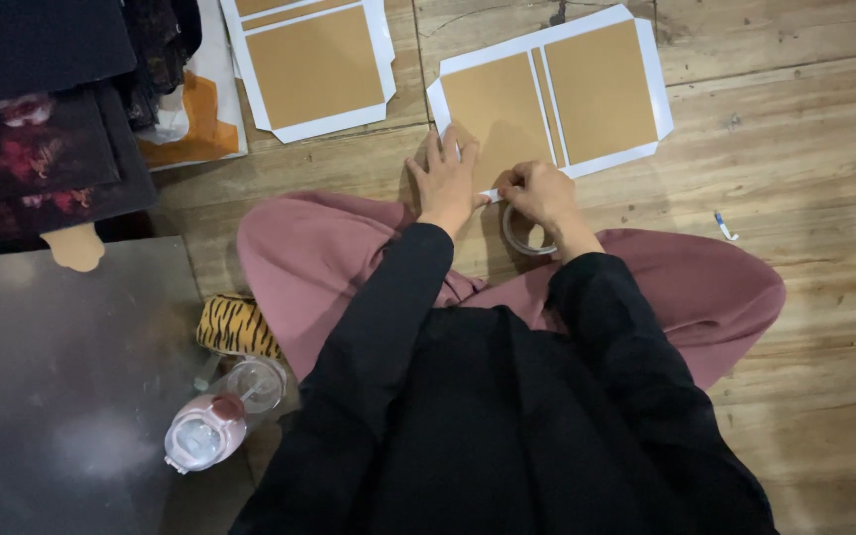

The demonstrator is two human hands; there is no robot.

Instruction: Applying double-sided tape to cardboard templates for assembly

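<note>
Floorboards (795, 129) of worn, pale wood run under everything here, and I sit on them cross-legged in pink trousers (329, 267) and black sleeves. The landmark is the brown card panel with white borders (557, 94) lying flat on the wood just ahead of my knees. To its left, a little apart, lies a second brown and white panel (314, 64), and farther left still a white and orange sheet (195, 119) pokes out from under a dark pile of folded fabric (42, 119). Well to the right of the landmark panel a small white and blue pen-like thing (724, 226) rests on the boards. Nearer to me and far to the panel's left is a dull grey metal surface (61, 386), with a tiger-striped object (235, 325) and a clear bottle with a pink lid (220, 416) beside it.

My left hand (448, 178) lies flat, palm down, fingers spread narrowly and pressing on the panel's near left corner. My right hand (539, 193) is curled at the panel's near white edge, fingertips pinched on a strip of white tape (490, 195) that touches that edge. A clear tape roll (522, 236) hangs beneath that hand, just on my side of the panel, above my trouser leg; whether it sits around my wrist or is held, I cannot tell.
</note>
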